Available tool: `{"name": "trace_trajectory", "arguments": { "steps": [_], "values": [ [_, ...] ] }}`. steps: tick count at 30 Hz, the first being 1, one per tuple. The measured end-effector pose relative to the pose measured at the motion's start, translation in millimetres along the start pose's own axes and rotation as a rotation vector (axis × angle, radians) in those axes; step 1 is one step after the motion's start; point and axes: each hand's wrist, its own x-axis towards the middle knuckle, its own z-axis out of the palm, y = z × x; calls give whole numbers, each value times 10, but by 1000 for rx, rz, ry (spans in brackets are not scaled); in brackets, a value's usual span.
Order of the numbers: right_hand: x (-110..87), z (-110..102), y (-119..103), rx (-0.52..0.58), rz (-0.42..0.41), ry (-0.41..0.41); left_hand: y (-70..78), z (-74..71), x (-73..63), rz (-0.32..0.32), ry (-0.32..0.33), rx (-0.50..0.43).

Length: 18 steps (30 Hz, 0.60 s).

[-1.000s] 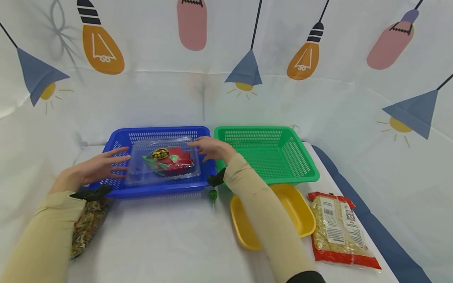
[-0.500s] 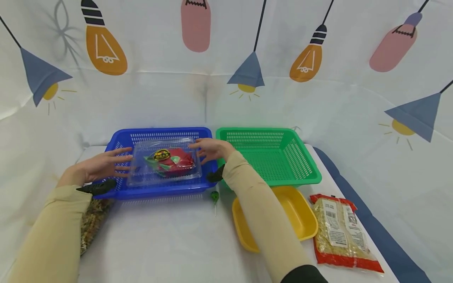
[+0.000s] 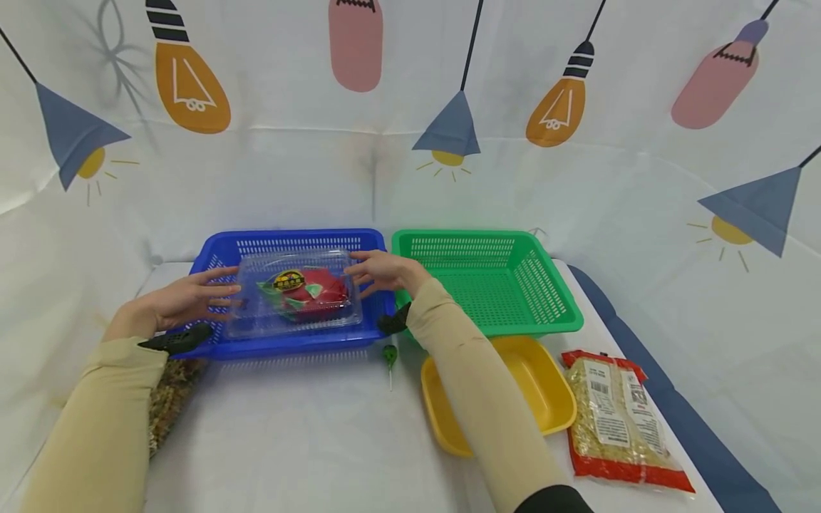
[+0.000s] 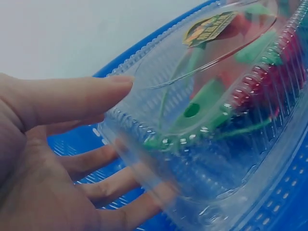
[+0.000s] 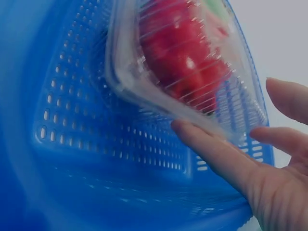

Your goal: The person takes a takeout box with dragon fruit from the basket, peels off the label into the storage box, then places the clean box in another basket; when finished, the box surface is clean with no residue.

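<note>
A clear plastic clamshell box (image 3: pixel 250 310) lies in the blue basket (image 3: pixel 276 348). Through its lid show a glossy red and green item (image 3: pixel 321 292), whose kind I cannot tell, and a black-and-yellow sticker (image 3: pixel 288 280). My left hand (image 3: pixel 182 303) is at the box's left end; in the left wrist view its thumb lies by the lid's edge and its extended fingers (image 4: pixel 110 187) are partly seen through the plastic. At the opposite end is my right hand (image 3: pixel 388 271), its nearly straight fingers (image 5: pixel 207 144) against or just beside the rim in the right wrist view.
Right of the blue basket stands a green basket (image 3: pixel 481 285). In front are a yellow tray (image 3: pixel 545 399), partly behind the right sleeve, and a red-edged bag of pale grains (image 3: pixel 609 427). A small green-headed stick (image 3: pixel 390 356) and a dark mixed bag (image 3: pixel 169 402) lie nearer.
The camera view has shifted slightly. Since half a second ago the clear box has slid a little to the left within the blue basket. Both hands stay at its ends.
</note>
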Motion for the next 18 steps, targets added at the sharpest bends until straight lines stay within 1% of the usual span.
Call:
{"name": "trace_trajectory", "arguments": {
  "steps": [5, 11, 14, 18],
  "values": [
    [-28, -3, 31, -28, -40, 22, 10, 27, 7, 15, 23, 12],
    [-34, 60, 67, 27, -91, 84, -10, 34, -34, 66, 52, -4],
    [-79, 119, 48, 39, -88, 126, -17, 58, -64, 88, 72, -7],
    [-191, 175, -37, 54, -84, 185, 2, 103, -55, 99, 126, -2]
  ]
}}
